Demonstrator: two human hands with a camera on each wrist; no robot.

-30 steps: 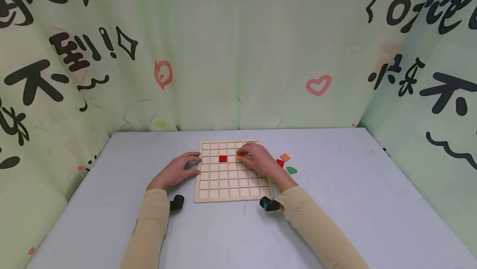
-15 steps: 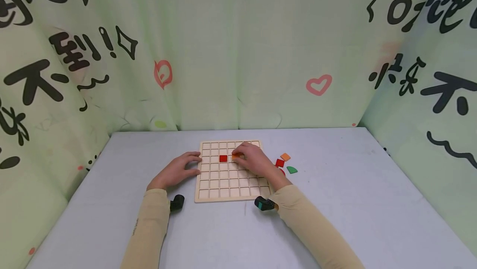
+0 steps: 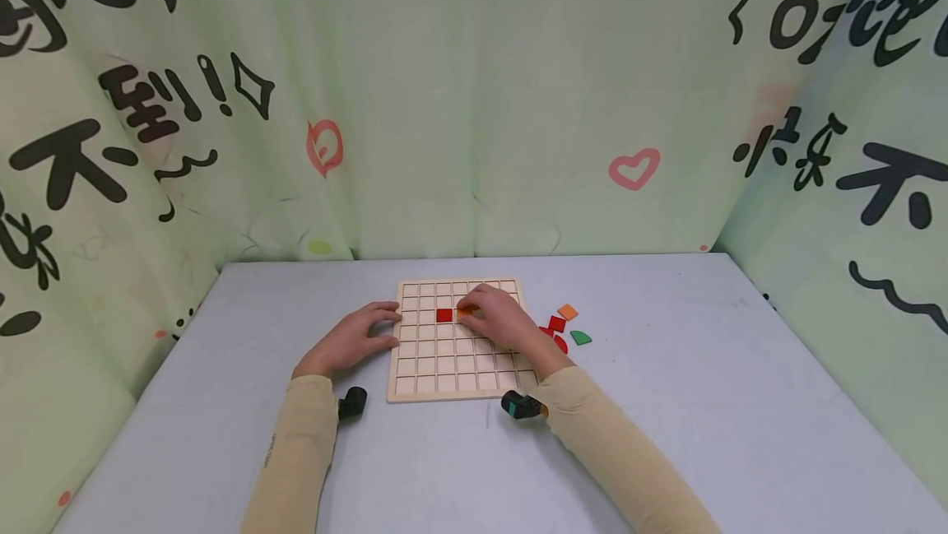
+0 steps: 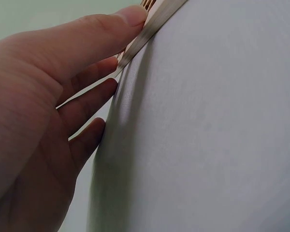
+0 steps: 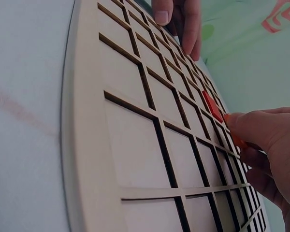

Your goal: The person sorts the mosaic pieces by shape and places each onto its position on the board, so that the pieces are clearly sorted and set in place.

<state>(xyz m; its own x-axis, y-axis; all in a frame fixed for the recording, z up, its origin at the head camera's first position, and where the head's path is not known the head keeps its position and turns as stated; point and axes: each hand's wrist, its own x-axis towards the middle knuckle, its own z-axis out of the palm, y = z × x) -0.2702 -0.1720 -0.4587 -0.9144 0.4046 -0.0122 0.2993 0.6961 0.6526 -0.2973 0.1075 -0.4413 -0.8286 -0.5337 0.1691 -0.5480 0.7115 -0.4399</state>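
A wooden grid board (image 3: 425, 384) lies on the table, with one red square tile (image 3: 443, 315) in a cell of an upper row. Just right of that tile, my right hand (image 3: 504, 318) pinches an orange tile (image 5: 238, 140) between thumb and fingers, low over the cells; the hand covers most of the tile. My left hand (image 3: 359, 336) touches the board's left edge. In the left wrist view its thumb (image 4: 133, 17) lies against the wooden rim, and the other fingers are spread loosely along the side.
Right of the board lie loose pieces: an orange square (image 3: 568, 312), a red square (image 3: 557, 324), a green quarter-round piece (image 3: 581, 337) and a rounded red piece (image 3: 561, 344). A printed curtain (image 3: 474, 147) hangs behind and beside the white table (image 3: 415, 476).
My right hand has moved a little left with the orange tile, closer to the red tile on the board. More red pieces show beside the wrist. My left hand stays at the edge.
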